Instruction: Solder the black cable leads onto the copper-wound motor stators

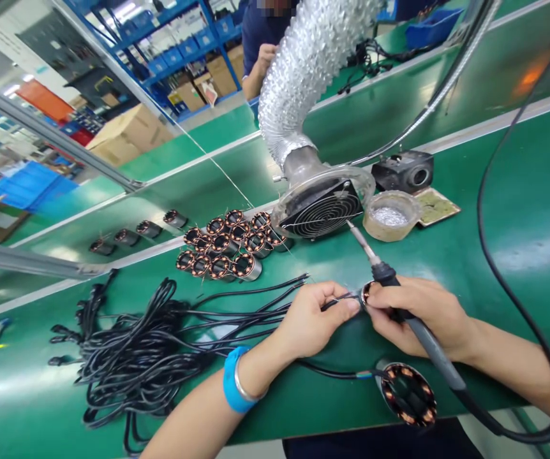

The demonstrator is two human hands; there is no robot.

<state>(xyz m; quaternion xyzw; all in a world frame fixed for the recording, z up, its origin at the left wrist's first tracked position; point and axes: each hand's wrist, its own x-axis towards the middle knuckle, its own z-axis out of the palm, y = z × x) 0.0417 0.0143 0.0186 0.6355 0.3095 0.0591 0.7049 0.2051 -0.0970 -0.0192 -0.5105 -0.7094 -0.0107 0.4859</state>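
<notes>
My left hand (316,317), with a blue band at its wrist, pinches the end of a black cable (333,302). My right hand (416,315) is wrapped round a soldering iron (428,347), whose tip points up and left toward the fan. Its fingers also touch a small copper-wound ring (365,294), mostly hidden, beside the cable end. Below my hands, a larger stator (408,394) with copper windings lies on the green table, a black cable with coloured wires leading to it. A heap of black cables (136,350) lies to the left.
Several stators (227,245) stand grouped behind the cables. A fan (325,213) under a silver duct (298,76), a round tub (390,217) and a black holder (402,172) stand at the back. The iron's cord (488,245) loops at right. A person (263,51) is beyond the partition.
</notes>
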